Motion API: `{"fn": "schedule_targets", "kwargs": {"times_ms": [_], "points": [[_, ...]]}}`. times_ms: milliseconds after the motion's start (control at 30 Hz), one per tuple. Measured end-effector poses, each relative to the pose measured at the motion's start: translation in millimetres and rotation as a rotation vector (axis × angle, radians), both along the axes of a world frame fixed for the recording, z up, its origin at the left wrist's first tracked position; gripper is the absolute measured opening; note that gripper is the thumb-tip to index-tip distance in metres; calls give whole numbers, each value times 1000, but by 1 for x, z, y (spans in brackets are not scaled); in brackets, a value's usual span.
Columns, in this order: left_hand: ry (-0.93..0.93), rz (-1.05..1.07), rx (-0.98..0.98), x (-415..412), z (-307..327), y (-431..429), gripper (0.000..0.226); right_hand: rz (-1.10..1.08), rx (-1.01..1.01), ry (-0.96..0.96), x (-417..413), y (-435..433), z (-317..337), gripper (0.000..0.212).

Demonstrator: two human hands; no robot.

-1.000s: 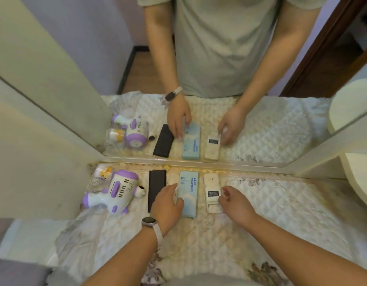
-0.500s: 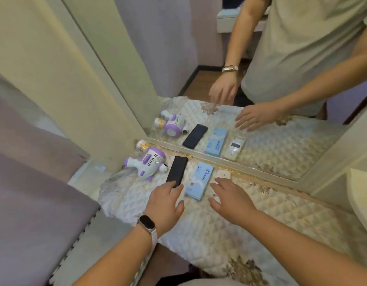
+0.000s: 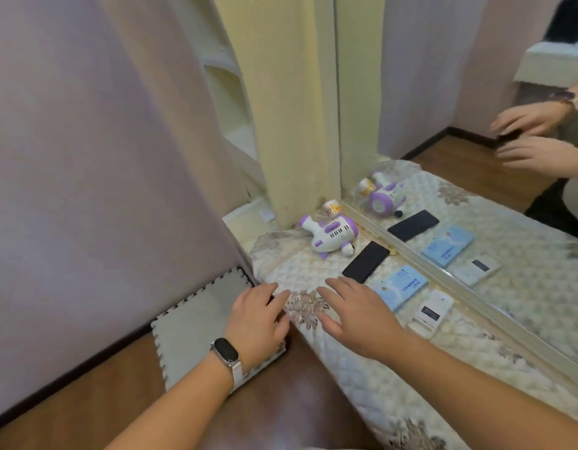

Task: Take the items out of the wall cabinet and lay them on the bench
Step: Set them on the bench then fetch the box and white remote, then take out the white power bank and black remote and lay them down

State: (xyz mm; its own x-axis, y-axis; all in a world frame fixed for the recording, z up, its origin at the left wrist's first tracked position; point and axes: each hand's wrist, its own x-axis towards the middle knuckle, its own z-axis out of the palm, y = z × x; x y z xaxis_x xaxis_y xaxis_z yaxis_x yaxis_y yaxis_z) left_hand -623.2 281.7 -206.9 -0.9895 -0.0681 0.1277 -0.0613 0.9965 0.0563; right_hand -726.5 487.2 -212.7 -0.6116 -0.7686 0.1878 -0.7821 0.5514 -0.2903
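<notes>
On the quilted bench (image 3: 362, 362) lie a purple-and-white toy (image 3: 330, 233), a small yellow-capped bottle (image 3: 331, 207) behind it, a black phone (image 3: 365, 261), a light blue box (image 3: 399, 287) and a white device (image 3: 430, 311), in a row along the mirror's foot. My left hand (image 3: 258, 319) hovers over the bench's left end, fingers apart, holding nothing. My right hand (image 3: 356, 315) floats just in front of the phone and the blue box, open and apart from them. Both hands are empty.
A mirror (image 3: 476, 125) backs the bench and doubles the items and hands. A cream cabinet side panel (image 3: 281, 108) stands left of it, with shelves (image 3: 230, 102) behind. A grey foam mat (image 3: 196, 332) lies on the wooden floor beside a lilac wall (image 3: 86, 157).
My head has turned left, so the items now sit to the right. Both hands have pulled back from the blue box and white device toward the bench's left end.
</notes>
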Motion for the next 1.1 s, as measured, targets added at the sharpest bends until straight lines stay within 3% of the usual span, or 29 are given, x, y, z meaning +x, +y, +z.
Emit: {"fn": "schedule_targets", "kwargs": {"times_ms": [300, 733, 1100], "points": [[105, 320, -39, 168, 14, -77, 41, 346, 68, 91, 100, -129, 16, 50], [193, 796, -34, 472, 45, -158, 43, 791, -45, 223, 353, -302, 62, 48], [224, 1148, -98, 604, 60, -193, 42, 1182, -95, 326, 474, -417, 84, 51]]}}
